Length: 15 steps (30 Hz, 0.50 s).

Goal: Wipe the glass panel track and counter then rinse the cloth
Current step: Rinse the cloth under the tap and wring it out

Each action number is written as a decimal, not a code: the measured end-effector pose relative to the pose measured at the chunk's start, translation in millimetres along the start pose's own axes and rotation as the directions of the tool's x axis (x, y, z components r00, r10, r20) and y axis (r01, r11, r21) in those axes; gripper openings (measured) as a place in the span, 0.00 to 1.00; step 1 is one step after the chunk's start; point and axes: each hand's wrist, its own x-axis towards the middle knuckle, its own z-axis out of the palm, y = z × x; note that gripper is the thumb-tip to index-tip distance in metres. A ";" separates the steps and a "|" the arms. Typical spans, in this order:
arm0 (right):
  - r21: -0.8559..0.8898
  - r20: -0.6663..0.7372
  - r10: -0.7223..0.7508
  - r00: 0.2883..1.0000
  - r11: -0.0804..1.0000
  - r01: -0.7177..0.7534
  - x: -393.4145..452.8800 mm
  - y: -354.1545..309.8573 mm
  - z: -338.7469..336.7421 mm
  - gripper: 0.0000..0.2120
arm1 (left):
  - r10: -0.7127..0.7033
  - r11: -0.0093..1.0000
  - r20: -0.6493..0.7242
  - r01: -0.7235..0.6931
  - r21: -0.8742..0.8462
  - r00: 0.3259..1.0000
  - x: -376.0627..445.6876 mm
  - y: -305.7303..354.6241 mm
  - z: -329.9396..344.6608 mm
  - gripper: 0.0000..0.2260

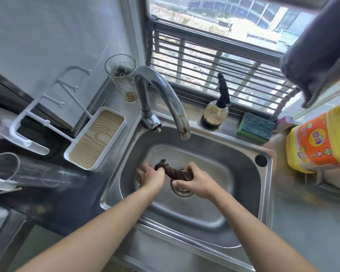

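Cloth (173, 172) twisted over sink (243, 193); both hands' fingers (145, 170) clamped on its ends.

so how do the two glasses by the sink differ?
The printed glass stands upright behind the faucet, mouth up; the plain glass lies on its side at the left edge, mouth toward the camera. The printed glass carries a dark pattern and a brownish mark near its base; the plain glass shows none. The printed glass is fully in view; the plain glass is cut by the frame edge. Both are clear and hold nothing visible.
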 end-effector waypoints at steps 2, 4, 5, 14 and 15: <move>0.054 -0.056 -0.005 0.998 0.998 0.008 -0.8 5.3 7.3 0.26 | -0.147 0.935 0.205 0.204 -0.290 0.968 0.4 2.8 0.2 0.23; 0.135 -0.084 -0.024 0.996 0.990 0.035 -0.1 11.3 13.9 0.23 | -0.061 0.842 0.465 0.296 -0.452 0.883 -8.3 4.4 -1.4 0.18; 0.215 -0.089 -0.026 0.996 0.976 0.045 -0.1 13.6 16.3 0.22 | 0.001 0.828 0.494 0.276 -0.487 0.870 -8.7 4.6 -1.0 0.15; 0.521 -0.268 0.230 0.935 0.851 -0.060 6.5 10.4 10.8 0.15 | 0.138 0.710 0.428 0.212 -0.671 0.893 -10.2 3.3 -0.8 0.25; 0.518 -0.307 0.269 0.913 0.852 -0.077 7.6 6.2 13.0 0.15 | 0.126 0.708 0.416 0.212 -0.674 0.901 -11.3 4.0 2.1 0.25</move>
